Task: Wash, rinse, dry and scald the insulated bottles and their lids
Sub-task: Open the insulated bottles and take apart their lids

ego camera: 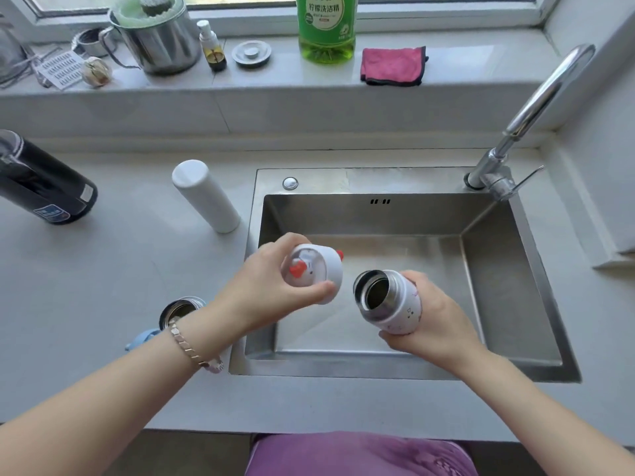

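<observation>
while the left grip (pixel 275 286) pinches the white lid (pixel 318 274) and the right grip (pixel 438 316) wraps the open patterned bottle (pixel 391 304), both held apart over the sink (pixel 498 286) near its front edge, either could slip once wet and drop hard onto its steel floor.

I see a brushed stainless-steel rectangular sink (pixel 498 286), a glossy chrome curved tap (pixel 536 101) at 2 o'clock, a fuzzy pink cloth (pixel 391 65) at 12 o'clock, and a smooth white plastic lid (pixel 331 269).

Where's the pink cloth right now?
In the head view, the pink cloth lies folded on the windowsill, just right of the green soap bottle.
</observation>
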`<control>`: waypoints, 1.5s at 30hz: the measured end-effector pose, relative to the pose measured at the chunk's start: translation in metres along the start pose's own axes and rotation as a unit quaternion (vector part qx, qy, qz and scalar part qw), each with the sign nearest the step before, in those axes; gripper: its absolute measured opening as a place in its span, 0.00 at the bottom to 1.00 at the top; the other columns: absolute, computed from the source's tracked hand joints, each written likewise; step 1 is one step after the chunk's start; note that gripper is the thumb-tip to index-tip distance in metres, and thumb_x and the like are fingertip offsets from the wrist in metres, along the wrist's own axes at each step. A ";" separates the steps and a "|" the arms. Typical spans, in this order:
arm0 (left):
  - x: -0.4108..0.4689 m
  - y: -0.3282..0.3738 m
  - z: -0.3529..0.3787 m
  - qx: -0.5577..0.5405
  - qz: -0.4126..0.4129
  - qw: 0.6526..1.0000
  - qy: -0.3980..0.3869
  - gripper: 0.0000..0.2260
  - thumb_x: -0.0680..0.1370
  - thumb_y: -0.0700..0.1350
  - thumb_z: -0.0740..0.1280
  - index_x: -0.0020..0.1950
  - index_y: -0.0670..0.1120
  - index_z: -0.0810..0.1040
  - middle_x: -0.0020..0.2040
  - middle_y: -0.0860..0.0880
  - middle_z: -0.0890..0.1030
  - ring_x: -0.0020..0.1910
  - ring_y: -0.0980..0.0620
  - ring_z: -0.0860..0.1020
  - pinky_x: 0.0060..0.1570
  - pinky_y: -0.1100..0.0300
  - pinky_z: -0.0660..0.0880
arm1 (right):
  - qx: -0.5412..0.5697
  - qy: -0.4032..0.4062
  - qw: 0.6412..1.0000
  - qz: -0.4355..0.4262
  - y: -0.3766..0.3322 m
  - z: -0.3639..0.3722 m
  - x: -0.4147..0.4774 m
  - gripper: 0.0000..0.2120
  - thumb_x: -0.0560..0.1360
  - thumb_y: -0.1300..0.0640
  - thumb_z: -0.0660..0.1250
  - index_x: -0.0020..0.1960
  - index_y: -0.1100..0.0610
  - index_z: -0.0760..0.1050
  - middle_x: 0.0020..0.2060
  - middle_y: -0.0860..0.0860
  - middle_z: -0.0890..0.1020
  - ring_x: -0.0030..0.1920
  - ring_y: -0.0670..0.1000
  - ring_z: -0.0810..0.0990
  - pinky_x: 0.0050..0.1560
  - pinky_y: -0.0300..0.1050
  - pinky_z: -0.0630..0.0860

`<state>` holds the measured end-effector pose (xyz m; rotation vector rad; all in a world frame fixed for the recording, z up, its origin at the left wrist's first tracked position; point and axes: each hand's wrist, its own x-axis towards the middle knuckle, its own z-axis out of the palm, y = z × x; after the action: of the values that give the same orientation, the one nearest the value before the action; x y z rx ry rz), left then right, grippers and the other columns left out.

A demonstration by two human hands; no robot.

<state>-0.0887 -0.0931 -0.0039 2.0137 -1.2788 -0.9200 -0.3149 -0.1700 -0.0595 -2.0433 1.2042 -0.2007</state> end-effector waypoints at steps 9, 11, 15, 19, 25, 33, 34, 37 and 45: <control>-0.007 -0.027 -0.027 0.236 -0.068 0.968 0.044 0.27 0.67 0.62 0.71 0.62 0.60 0.67 0.52 0.52 0.71 0.50 0.46 0.76 0.45 0.57 0.69 | -0.442 -0.154 0.880 0.081 0.012 -0.010 0.035 0.26 0.66 0.49 0.70 0.60 0.53 0.64 0.54 0.51 0.72 0.55 0.54 0.74 0.45 0.44 0.64; -0.010 -0.031 -0.031 0.231 -0.072 0.969 0.058 0.27 0.67 0.61 0.71 0.63 0.61 0.67 0.53 0.52 0.71 0.50 0.47 0.76 0.46 0.57 0.69 | -0.484 -0.201 0.845 0.107 0.007 -0.007 0.046 0.28 0.66 0.48 0.71 0.61 0.53 0.64 0.56 0.51 0.72 0.57 0.53 0.75 0.49 0.45 0.67; -0.013 -0.038 -0.044 0.219 -0.088 0.968 0.089 0.27 0.67 0.61 0.71 0.64 0.60 0.67 0.55 0.53 0.71 0.53 0.47 0.76 0.47 0.56 0.69 | -0.566 -0.239 0.782 0.103 -0.002 0.001 0.060 0.32 0.66 0.48 0.73 0.64 0.54 0.63 0.59 0.51 0.72 0.59 0.54 0.75 0.58 0.49 0.70; -0.010 -0.047 -0.056 0.204 -0.103 0.968 0.104 0.26 0.67 0.61 0.71 0.62 0.59 0.68 0.54 0.52 0.72 0.53 0.47 0.75 0.48 0.56 0.69 | -0.602 -0.257 0.748 0.107 -0.014 0.000 0.064 0.32 0.67 0.49 0.73 0.65 0.55 0.64 0.60 0.51 0.72 0.61 0.55 0.74 0.60 0.51 0.69; 0.001 -0.051 -0.067 0.190 -0.109 0.972 0.088 0.26 0.67 0.61 0.71 0.61 0.59 0.68 0.54 0.51 0.72 0.53 0.48 0.74 0.51 0.55 0.70 | -0.651 -0.317 0.674 0.148 -0.019 -0.007 0.056 0.21 0.72 0.56 0.64 0.65 0.54 0.68 0.61 0.52 0.73 0.60 0.55 0.74 0.60 0.51 0.69; 0.009 -0.090 -0.105 0.216 -0.143 0.963 0.071 0.28 0.67 0.61 0.71 0.64 0.58 0.67 0.56 0.52 0.72 0.56 0.48 0.74 0.50 0.55 0.70 | -0.491 -0.258 0.822 0.131 -0.033 0.030 0.081 0.32 0.64 0.45 0.74 0.62 0.54 0.66 0.57 0.49 0.75 0.57 0.52 0.77 0.51 0.45 0.71; 0.009 -0.101 -0.113 0.218 -0.156 0.961 0.071 0.30 0.67 0.61 0.72 0.65 0.58 0.66 0.57 0.52 0.72 0.57 0.48 0.74 0.51 0.55 0.70 | -0.462 -0.257 0.839 0.129 -0.037 0.039 0.087 0.30 0.63 0.46 0.74 0.60 0.53 0.67 0.55 0.48 0.76 0.55 0.52 0.77 0.49 0.44 0.71; 0.012 -0.141 -0.132 0.208 -0.185 0.957 0.078 0.30 0.67 0.59 0.73 0.66 0.56 0.67 0.59 0.49 0.73 0.58 0.47 0.74 0.54 0.54 0.71 | -0.309 -0.196 0.927 0.086 -0.046 0.071 0.103 0.29 0.59 0.44 0.74 0.53 0.49 0.64 0.47 0.48 0.73 0.57 0.53 0.70 0.48 0.44 0.68; 0.023 -0.215 -0.123 0.265 -0.211 0.941 0.007 0.28 0.69 0.58 0.69 0.66 0.57 0.66 0.60 0.50 0.71 0.56 0.46 0.76 0.51 0.57 0.71 | 0.165 -0.073 0.983 -0.036 -0.120 0.192 0.145 0.35 0.50 0.50 0.77 0.56 0.49 0.73 0.54 0.48 0.76 0.58 0.48 0.70 0.53 0.24 0.63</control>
<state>0.1291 -0.0207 -0.1008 2.7908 -1.1955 -0.7933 -0.0614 -0.1537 -0.1487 -1.7798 0.9378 -0.2612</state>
